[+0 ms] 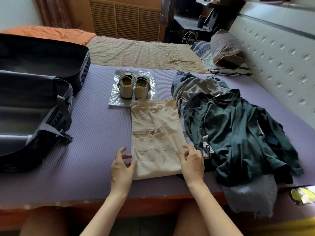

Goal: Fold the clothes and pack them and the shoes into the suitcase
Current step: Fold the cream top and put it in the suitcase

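Observation:
A beige garment point(156, 133) lies folded lengthwise into a long strip on the purple mat point(95, 133). My left hand point(121, 167) hovers at its near left corner, fingers loosely spread, the thumb touching the cloth edge. My right hand point(191, 160) rests at the near right edge with relaxed fingers. Behind the garment a pair of cream shoes point(133, 86) stands on a clear plastic bag point(115, 99). The dark suitcase point(34, 103) lies open at the left. A heap of dark green and grey clothes point(230, 126) sits to the right.
The mat covers the near part of a bed; beyond it lies a beige sheet point(139, 51). A pillow point(225, 48) leans by the white headboard point(281, 57) at the right. An orange blanket point(47, 34) sits behind the suitcase. A grey cloth point(250, 198) hangs over the bed's front edge.

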